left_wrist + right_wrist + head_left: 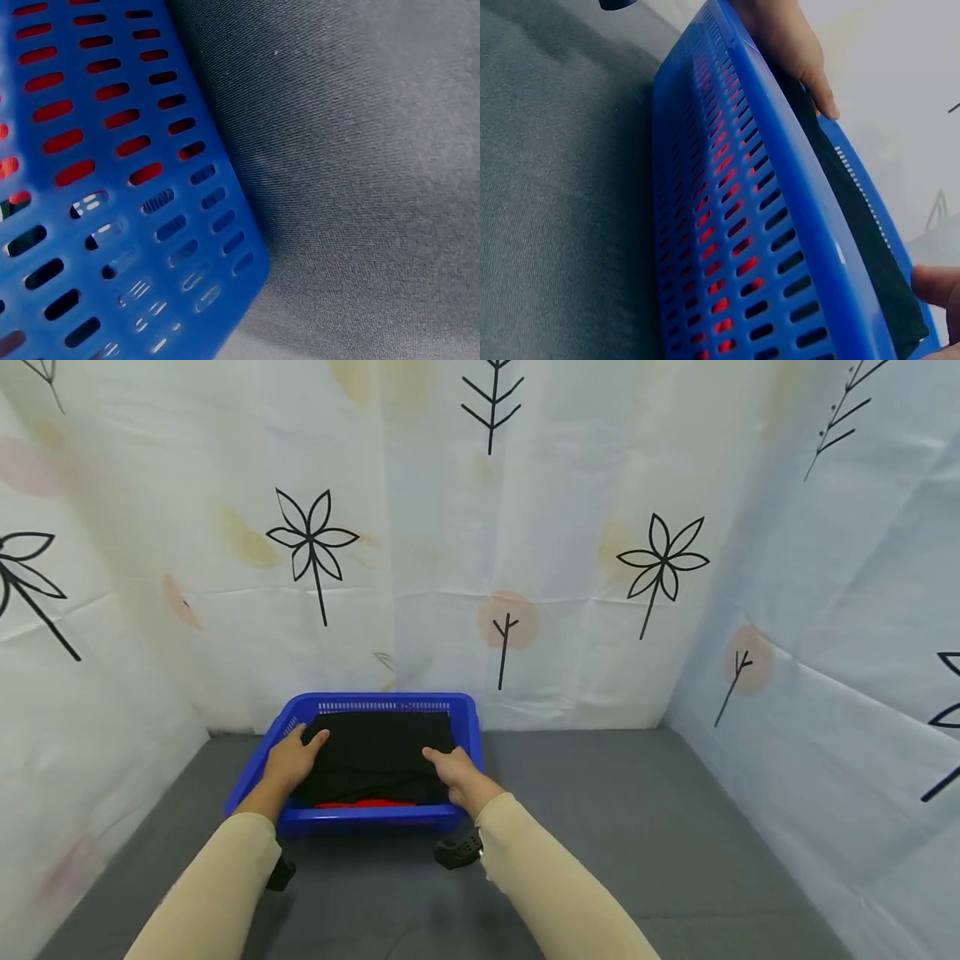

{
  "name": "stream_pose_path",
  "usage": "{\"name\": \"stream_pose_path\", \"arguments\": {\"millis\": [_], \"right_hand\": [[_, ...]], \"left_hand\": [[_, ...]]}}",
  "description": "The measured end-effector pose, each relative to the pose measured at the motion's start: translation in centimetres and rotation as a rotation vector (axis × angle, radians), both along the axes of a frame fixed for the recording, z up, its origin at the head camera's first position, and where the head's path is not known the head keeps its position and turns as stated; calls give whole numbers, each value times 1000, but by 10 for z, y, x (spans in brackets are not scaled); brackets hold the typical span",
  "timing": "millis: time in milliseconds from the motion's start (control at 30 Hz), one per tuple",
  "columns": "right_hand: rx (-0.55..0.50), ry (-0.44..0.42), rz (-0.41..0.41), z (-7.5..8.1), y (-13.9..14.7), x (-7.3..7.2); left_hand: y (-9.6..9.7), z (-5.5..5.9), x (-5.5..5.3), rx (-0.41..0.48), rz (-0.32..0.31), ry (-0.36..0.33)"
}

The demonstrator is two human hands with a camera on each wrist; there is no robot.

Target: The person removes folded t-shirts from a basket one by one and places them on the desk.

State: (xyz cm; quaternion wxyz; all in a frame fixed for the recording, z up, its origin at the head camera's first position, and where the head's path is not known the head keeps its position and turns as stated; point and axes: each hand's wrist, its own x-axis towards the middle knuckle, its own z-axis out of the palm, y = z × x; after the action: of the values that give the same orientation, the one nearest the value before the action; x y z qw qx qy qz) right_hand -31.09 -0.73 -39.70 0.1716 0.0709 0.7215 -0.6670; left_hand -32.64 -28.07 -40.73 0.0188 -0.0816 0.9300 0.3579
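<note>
A blue perforated plastic basket (360, 817) holds a folded black cloth (382, 743), which lies over something red (367, 803) that peeks out at the front. At the basket's left side, my left hand (288, 762) holds the cloth's left edge, thumb toward its top. My right hand (461, 777) has the opposite edge, its thumb lying over the cloth. Most fingers of both hands are hidden down beside the cloth. In the right wrist view the black cloth (855, 217) shows just above the basket rim (795, 172), with red visible through the slots.
The basket stands on a grey cloth-covered tabletop (585, 827), near its back edge. White patterned curtains (570, 527) enclose the table at the back and both sides. A dark strap (459, 850) is on the right wrist.
</note>
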Motion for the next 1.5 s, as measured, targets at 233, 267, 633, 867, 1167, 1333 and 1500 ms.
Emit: {"name": "stream_pose_path", "arguments": {"millis": [233,267,633,867,1167,1333,1500], "right_hand": [[-29,-32,-67,-7,-5,-6],[-37,-33,-72,-7,-5,-7],[-45,34,-66,-13,-10,-13],[-52,41,-62,-12,-10,-12],[-71,44,-22,-10,-8,-12],[-72,88,-2,-11,-8,-15],[-64,116,50,-13,-9,-16]], "left_hand": [[0,-2,-3,44,19,-39],[0,-3,-4,49,21,-41],[-9,-10,-9,102,28,-21],[-9,-10,-9,150,49,-5],[-9,-9,-8,209,50,0],[-9,-10,-8,231,52,1],[-8,-7,-6,245,55,-2]]}}
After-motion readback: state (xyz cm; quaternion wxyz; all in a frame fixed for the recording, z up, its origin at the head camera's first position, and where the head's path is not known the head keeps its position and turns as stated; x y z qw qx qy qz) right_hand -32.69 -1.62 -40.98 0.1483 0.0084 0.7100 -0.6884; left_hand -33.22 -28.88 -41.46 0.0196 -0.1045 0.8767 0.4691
